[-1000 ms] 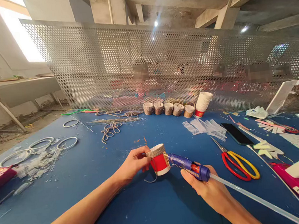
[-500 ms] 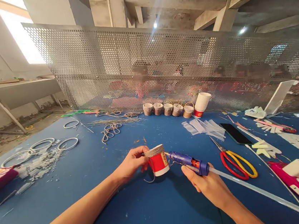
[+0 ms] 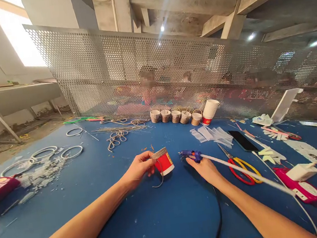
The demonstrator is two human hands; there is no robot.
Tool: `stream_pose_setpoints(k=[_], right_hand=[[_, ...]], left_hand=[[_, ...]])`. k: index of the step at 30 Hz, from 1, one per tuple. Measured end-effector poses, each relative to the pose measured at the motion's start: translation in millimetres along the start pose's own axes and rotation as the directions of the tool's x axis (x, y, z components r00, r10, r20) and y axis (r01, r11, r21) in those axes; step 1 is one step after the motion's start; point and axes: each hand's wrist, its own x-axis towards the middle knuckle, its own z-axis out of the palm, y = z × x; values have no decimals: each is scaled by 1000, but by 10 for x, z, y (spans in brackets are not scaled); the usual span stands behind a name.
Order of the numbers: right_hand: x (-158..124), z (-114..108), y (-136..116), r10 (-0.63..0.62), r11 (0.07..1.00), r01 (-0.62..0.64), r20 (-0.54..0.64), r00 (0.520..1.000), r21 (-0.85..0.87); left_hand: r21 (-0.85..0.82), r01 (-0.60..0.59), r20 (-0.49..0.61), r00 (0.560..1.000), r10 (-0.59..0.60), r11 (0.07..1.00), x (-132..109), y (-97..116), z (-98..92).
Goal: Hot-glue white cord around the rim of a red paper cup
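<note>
My left hand (image 3: pixel 141 167) grips a red and white paper cup (image 3: pixel 164 164) by its cord-wrapped end. Grey cord (image 3: pixel 159 154) is wound round the upper part of the cup, and a loose tail curls below it. My right hand (image 3: pixel 205 169) is closed around a blue hot glue gun (image 3: pixel 190 155), whose tip points left, a short gap away from the cup. A long clear glue stick (image 3: pixel 244 170) sticks out of the gun's back, and a black cable hangs below.
Several cord-wrapped cups (image 3: pixel 176 116) and a stack of paper cups (image 3: pixel 211 110) stand before a perforated metal screen (image 3: pixel 89 65). Scissors (image 3: pixel 243 170), a phone (image 3: pixel 243 140) and a pink power strip (image 3: pixel 300 187) lie right. Rings (image 3: pixel 72 152) and scraps lie left.
The glue gun has drawn away from the cup and turned, its tip now apart from it. The cup has tilted slightly in my left hand. The view has shifted a little.
</note>
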Motion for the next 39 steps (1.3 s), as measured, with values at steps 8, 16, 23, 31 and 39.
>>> stream_pose_setpoints(k=[8,16,23,31,39], right_hand=[[-420,-332,354,-84,982,65,-99,992,-180],[-974,-271,-103,-146,940,86,162,976,331],[-511,382,-643,36,282,-462,472,881,841],[-407,343,-670,-21,243,-543,564,826,804],[-426,226,-450,-141,870,79,92,986,487]], left_hand=[[4,-1,-31,1000,1,1000,-50,27,74],[124,-86,-89,991,98,989,-177,83,236],[323,-332,-139,910,391,886,-235,107,255],[529,-366,-83,875,476,765,-223,86,236],[505,-252,-131,923,362,825,-218,85,270]])
